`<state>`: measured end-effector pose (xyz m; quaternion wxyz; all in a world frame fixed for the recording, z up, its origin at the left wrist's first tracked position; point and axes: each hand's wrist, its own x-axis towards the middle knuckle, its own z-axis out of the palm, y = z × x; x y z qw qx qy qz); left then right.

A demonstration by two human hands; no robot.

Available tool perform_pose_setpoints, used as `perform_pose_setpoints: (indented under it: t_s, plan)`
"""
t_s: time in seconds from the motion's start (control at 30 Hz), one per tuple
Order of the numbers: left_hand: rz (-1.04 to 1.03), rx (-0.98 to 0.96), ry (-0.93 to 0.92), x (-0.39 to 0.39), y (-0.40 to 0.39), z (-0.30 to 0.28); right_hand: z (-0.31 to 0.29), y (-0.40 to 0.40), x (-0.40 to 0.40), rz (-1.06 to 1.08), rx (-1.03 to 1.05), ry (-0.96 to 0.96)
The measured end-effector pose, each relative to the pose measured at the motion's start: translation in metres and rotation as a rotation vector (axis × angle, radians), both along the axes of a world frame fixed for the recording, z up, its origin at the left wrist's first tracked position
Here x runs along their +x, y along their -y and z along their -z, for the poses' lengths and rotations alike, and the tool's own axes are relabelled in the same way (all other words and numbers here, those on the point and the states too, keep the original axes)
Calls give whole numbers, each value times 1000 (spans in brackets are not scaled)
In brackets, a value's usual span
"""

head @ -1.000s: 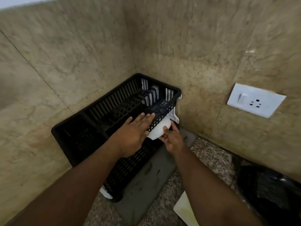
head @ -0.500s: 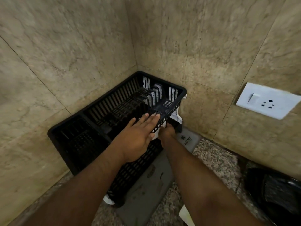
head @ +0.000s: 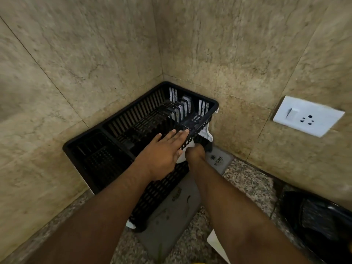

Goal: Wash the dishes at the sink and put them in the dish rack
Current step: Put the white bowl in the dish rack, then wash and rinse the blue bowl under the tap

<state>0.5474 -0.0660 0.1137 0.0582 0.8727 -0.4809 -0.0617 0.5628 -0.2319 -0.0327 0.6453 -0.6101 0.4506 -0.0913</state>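
A black plastic dish rack (head: 106, 138) stands in the corner where two marble walls meet. My left hand (head: 162, 155) lies flat on the rack's near rim, fingers stretched out and holding nothing. My right hand (head: 195, 154) is curled just outside that rim, low against the rack's side, gripping a white dish (head: 182, 158). Only a small sliver of the dish shows between my two hands; the rest is hidden, so I cannot tell its shape.
A white patterned drip tray (head: 206, 132) shows under the rack's far end. The rack sits on a grey mat (head: 171, 206) on the speckled counter (head: 247, 183). A white wall socket (head: 307, 116) is at right, a black object (head: 320, 221) at lower right.
My right hand has carried the white dish down and in against the rack's side, so it is now mostly hidden. My left hand has stayed on the rim.
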Motion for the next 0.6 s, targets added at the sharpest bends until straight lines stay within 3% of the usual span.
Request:
perform_pose_setpoints:
  t_s: [0.1, 0.33, 0.47, 0.6]
  plan:
    - [3, 11, 33, -4, 0, -2, -13, -2, -30, -27, -24, 92]
    - [4, 3, 110, -19, -6, -14, -56, -21, -123, -55, 177, 257]
    - [17, -66, 127, -71, -6, -14, -84, -26, -191, -123, 188, 267]
    - [32, -160, -25, -155, 1, -1, -94, -18, -271, -177, 126, 201]
